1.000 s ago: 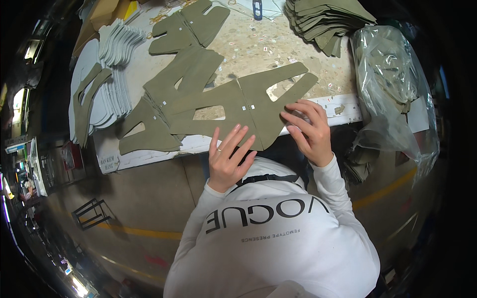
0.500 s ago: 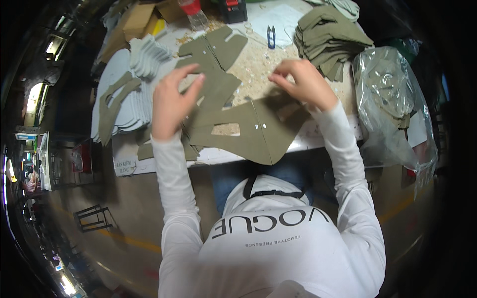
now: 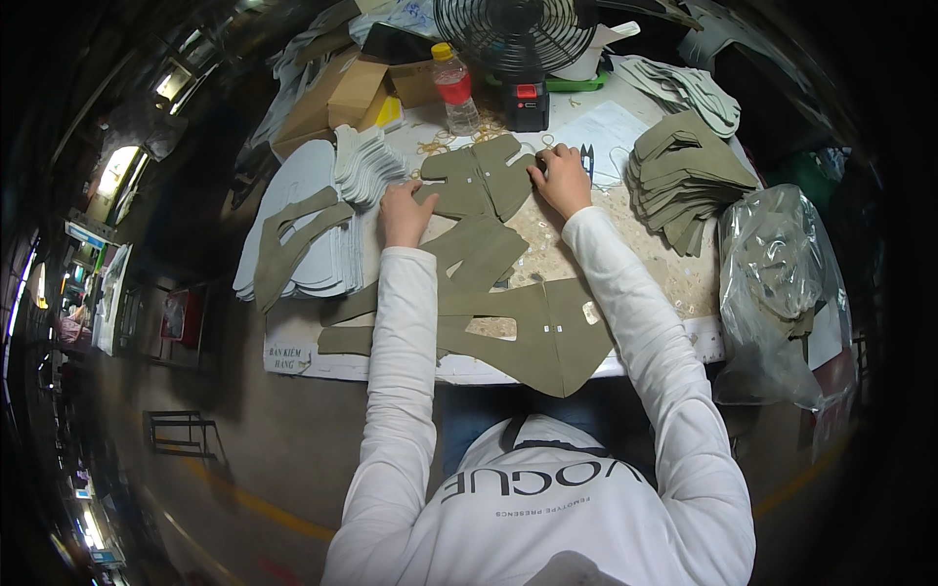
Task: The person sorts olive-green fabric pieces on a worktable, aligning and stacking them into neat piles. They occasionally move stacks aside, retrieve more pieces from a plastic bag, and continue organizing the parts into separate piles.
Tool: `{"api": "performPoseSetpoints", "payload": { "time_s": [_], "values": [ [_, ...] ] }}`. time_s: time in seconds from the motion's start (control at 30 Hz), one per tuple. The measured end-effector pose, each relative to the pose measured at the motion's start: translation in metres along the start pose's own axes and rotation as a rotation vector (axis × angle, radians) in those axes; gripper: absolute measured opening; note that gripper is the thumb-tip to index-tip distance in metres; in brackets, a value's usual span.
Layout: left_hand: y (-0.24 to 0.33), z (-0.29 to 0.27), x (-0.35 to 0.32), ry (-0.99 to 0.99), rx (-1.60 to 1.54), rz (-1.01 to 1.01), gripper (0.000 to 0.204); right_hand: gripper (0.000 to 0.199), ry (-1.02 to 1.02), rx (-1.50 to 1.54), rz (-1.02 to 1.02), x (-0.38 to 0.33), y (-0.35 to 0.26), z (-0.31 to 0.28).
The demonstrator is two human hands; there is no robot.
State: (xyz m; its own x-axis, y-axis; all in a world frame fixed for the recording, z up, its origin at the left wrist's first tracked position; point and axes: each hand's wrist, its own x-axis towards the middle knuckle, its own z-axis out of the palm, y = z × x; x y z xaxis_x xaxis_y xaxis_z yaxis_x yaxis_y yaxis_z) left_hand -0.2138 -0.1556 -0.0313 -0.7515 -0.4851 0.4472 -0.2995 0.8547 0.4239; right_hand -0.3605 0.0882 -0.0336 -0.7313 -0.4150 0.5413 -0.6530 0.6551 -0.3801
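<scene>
A flat olive fabric piece [image 3: 476,180] with a dark centre seam and notched sides lies at the far middle of the table. My left hand [image 3: 405,211] rests at its left edge, thumb and fingers apart. At its right edge is my right hand [image 3: 564,180], fingers bent, with a gap between thumb and forefinger; the thumb tip touches the cloth. Neither hand visibly lifts the fabric. Another olive piece [image 3: 479,244] lies just nearer, partly overlapped. Closest to me, a larger olive piece [image 3: 557,332] with cut-out slots and small white tags hangs slightly over the front edge.
Grey-white cut pieces [image 3: 322,234] are stacked left, a loose olive piece [image 3: 298,244] on top. Olive pieces [image 3: 684,171] pile up right, above a clear plastic bag [image 3: 782,283]. Farther back are a bottle [image 3: 454,93], a fan [image 3: 515,34], cardboard boxes [image 3: 357,93] and thread snips [image 3: 587,159].
Both hands have come down from above the fabric and reached forward to the sides of the far olive piece. The head view has shifted, showing more of the table's back.
</scene>
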Motion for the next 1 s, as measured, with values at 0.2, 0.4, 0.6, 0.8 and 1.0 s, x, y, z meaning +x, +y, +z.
{"api": "performPoseSetpoints", "payload": {
  "time_s": [0.2, 0.4, 0.6, 0.8, 1.0],
  "values": [
    [0.007, -0.002, -0.002, 0.032, -0.078, -0.028, 0.036, 0.024, 0.095, -0.09, -0.127, -0.002, -0.005, -0.006],
    [0.008, -0.004, 0.001, 0.052, -0.19, -0.075, 0.034, 0.018, 0.127, -0.216, -0.213, -0.003, -0.011, -0.008],
    [0.02, -0.003, -0.001, -0.115, -0.433, -0.244, 0.048, 0.018, 0.076, -0.238, -0.216, -0.003, -0.009, -0.01],
    [0.038, -0.007, 0.0, -0.315, -1.053, -0.349, 0.039, 0.033, 0.079, -0.041, -0.017, -0.007, -0.008, -0.001],
    [0.059, -0.068, 0.001, -0.204, -1.3, -0.233, 0.032, 0.041, 0.124, 0.037, 0.033, -0.005, -0.003, 0.006]
  ]
}}
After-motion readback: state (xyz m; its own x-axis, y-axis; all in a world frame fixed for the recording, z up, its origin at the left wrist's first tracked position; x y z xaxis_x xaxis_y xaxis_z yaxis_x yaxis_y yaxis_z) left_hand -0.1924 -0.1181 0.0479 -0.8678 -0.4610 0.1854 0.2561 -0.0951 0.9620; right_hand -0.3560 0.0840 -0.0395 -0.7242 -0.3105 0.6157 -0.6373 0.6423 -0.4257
